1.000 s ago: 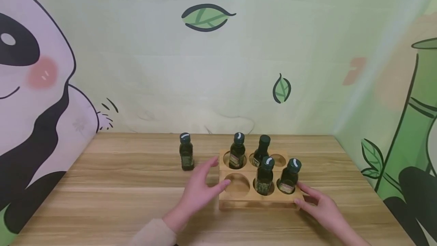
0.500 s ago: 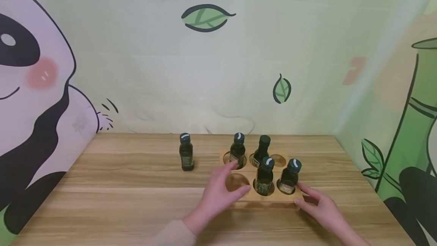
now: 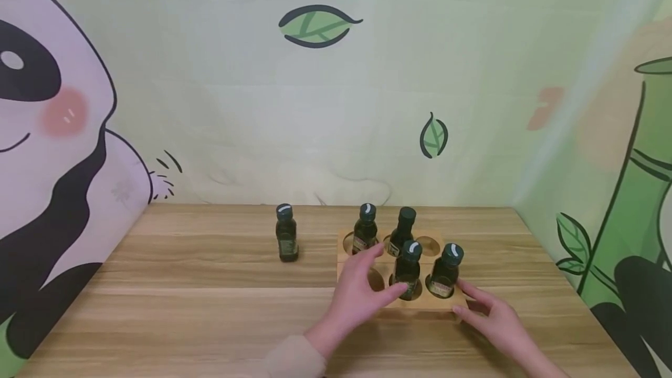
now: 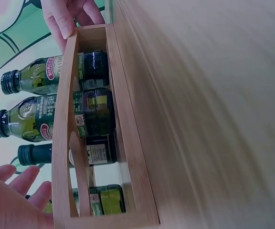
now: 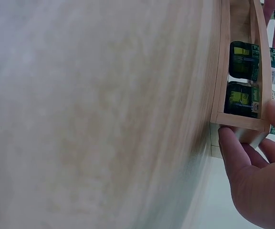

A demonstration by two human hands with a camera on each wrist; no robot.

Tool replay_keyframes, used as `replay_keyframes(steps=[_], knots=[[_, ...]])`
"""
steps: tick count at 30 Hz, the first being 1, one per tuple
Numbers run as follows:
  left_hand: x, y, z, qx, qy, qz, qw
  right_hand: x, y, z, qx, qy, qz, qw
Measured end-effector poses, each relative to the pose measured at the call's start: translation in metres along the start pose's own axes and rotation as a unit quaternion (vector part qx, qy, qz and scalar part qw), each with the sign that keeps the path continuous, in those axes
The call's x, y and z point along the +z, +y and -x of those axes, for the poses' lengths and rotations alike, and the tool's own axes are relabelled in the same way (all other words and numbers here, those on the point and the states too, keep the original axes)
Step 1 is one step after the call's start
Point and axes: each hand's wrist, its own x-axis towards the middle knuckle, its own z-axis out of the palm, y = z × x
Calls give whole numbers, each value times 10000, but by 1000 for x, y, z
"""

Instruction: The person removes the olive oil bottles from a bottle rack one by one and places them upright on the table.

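A two-tier wooden bottle rack (image 3: pixel 430 303) stands on the table, with small dark green olive oil bottles upright in several of its round holes. My left hand (image 3: pixel 354 290) hovers over the front row, thumb and fingers spread, and partly covers the front left hole. Its thumb reaches the front middle bottle (image 3: pixel 407 267); whether they touch I cannot tell. With thumb and fingers, my right hand (image 3: pixel 496 319) holds the rack's right end, beside the front right bottle (image 3: pixel 445 273). Behind are a back left bottle (image 3: pixel 366 226) and a slimmer back middle bottle (image 3: pixel 404 229); the back right hole (image 3: pixel 427 245) is empty.
A single bottle (image 3: pixel 286 235) stands upright on the wooden table (image 3: pixel 184 296), left of the rack. A cloth backdrop (image 3: pixel 236 104) with panda and leaf drawings rises at the table's back edge and sides.
My left hand has moved right, from the rack's left edge across the front left hole to the front middle bottle. The right hand, rack and bottles have stayed in place.
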Motion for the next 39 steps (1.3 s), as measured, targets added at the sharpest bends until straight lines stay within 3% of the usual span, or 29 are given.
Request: replay_keyframes(steps=[9,20,33,39], knots=[[11,5,-7,210,-93,25,9997,-1,-1,-1,37,-19,65,10000],[19,14,-14,-130,-307,345,9989,-1,0,-1,53,-28,51,10000],[25,15,-21,-157,-363,802,9960,-2,1,-2,94,-57,55,9999],[29,13,-24,-30,-200,1080,9939,-2,1,-1,99,-66,89,9999]])
